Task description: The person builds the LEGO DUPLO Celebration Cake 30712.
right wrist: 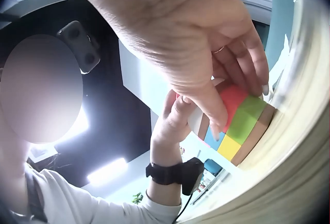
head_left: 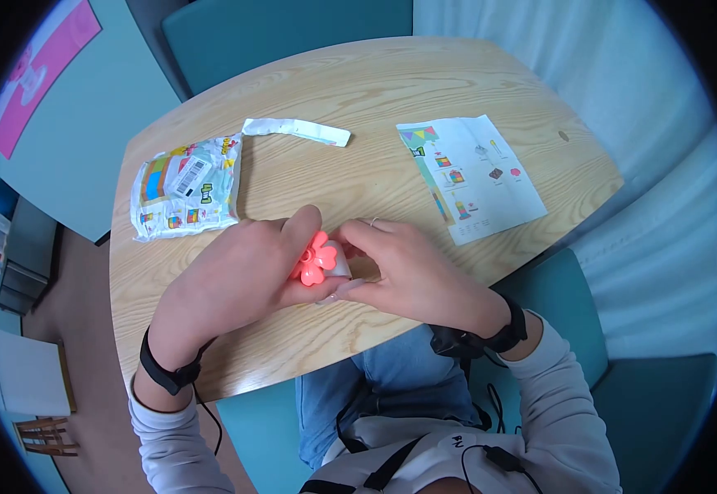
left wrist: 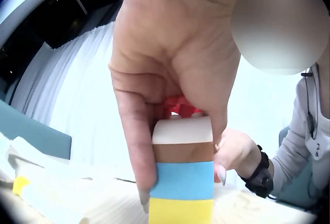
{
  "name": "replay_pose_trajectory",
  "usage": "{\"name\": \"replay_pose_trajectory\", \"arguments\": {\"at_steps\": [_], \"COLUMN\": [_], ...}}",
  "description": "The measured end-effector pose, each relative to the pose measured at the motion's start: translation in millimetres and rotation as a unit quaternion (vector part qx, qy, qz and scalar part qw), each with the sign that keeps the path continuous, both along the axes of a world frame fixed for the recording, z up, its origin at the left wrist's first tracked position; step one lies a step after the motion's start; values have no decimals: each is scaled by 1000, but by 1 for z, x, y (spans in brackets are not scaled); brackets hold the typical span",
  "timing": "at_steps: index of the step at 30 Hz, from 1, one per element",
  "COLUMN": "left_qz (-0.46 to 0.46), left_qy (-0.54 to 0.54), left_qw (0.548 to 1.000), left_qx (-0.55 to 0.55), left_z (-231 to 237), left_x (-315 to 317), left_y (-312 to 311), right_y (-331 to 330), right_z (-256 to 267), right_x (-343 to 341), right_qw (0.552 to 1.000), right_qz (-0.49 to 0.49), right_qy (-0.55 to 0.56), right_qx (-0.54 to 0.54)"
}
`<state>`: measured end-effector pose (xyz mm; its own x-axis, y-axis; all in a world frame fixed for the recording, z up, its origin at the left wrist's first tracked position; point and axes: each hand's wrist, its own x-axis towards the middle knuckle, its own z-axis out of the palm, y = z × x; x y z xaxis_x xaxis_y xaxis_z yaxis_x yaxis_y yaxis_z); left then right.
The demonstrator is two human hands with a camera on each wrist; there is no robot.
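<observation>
A small stack of coloured toy blocks [left wrist: 183, 180] stands upright on the table between both hands. White, brown, blue and yellow layers show in the left wrist view; red, green and yellow parts face the right wrist camera. On its top is a coral-pink flower piece [head_left: 319, 258], partly covered by the fingers. My left hand [head_left: 235, 267] reaches over from above and grips the stack's upper part between fingers and thumb. From the other side, my right hand [head_left: 412, 267] holds it, with thumb and fingers on opposite faces [right wrist: 246, 121].
A printed plastic package [head_left: 190, 189] lies at the table's left. Beside it is a torn white strip [head_left: 301, 129]. A sheet with printed block pictures [head_left: 474, 177] lies flat to the right. The wooden table's [head_left: 375, 86] near edge runs just in front of the person's lap.
</observation>
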<state>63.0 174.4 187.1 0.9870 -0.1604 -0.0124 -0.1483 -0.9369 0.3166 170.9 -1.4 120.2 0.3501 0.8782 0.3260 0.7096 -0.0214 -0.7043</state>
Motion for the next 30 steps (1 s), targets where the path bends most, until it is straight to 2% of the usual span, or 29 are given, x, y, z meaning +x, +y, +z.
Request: {"name": "replay_pose_trajectory", "arguments": {"at_steps": [7,9,13,19,24,28,30], "left_qz": [-26,-42,-44,-36,-5,-3,31], "left_qy": [-17,-33,-21,-28,-3,-4,3], "left_qw": [999,998,998,998,997,998,998], "left_qx": [-21,-34,-37,-30,-82,-68,-52], "left_z": [-8,-10,-8,-9,-6,-7,-7], "left_x": [5,6,6,6,9,8,6], "left_y": [8,11,10,13,15,12,8], "right_y": [0,2,1,2,1,1,-2], "right_z": [-1,-8,-9,-17,-21,-19,-16], "right_x": [0,1,0,1,2,-1,-1], "right_qw": [1000,998,998,995,992,991,990], "right_qz": [4,11,5,8,16,4,8], "right_qy": [-6,9,-1,22,61,60,130], "right_qx": [2,56,62,101,109,120,61]}}
